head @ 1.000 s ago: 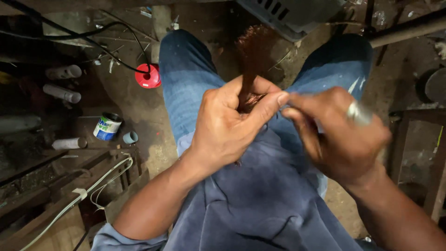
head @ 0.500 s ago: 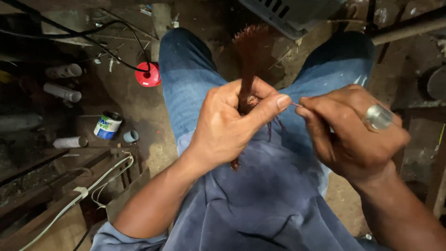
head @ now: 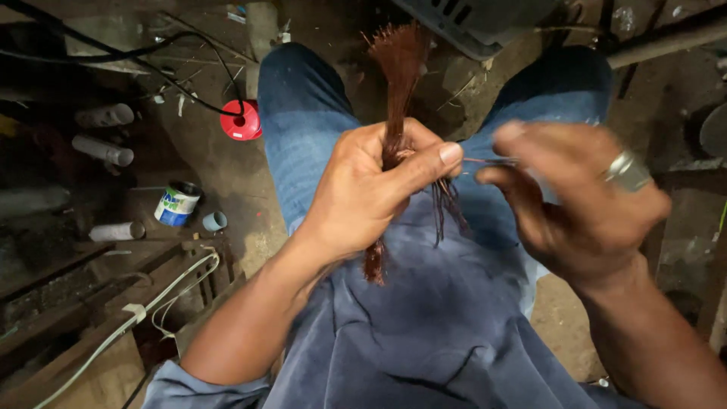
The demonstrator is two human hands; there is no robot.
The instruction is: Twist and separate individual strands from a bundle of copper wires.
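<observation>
While you sit with knees apart, your left hand (head: pixel 371 197) is clenched around one bundle of reddish copper wire (head: pixel 395 83) above your lap, and your right hand (head: pixel 583 204) (ring on one finger) pinches a single strand (head: pixel 488 160) from it. On the floor to your left stand one white can with a blue-green label (head: pixel 177 204), one red round lid (head: pixel 241 121) and four pale tubes (head: pixel 106 115).

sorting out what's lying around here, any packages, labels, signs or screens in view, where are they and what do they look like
Labelled can: on the floor left of the person's knee, a short round tin with a white and blue label with some green.
Red reel: on the floor by the left knee, round, with a small pale patch that may be a label; too small to tell.
No signs or screens show.
</observation>
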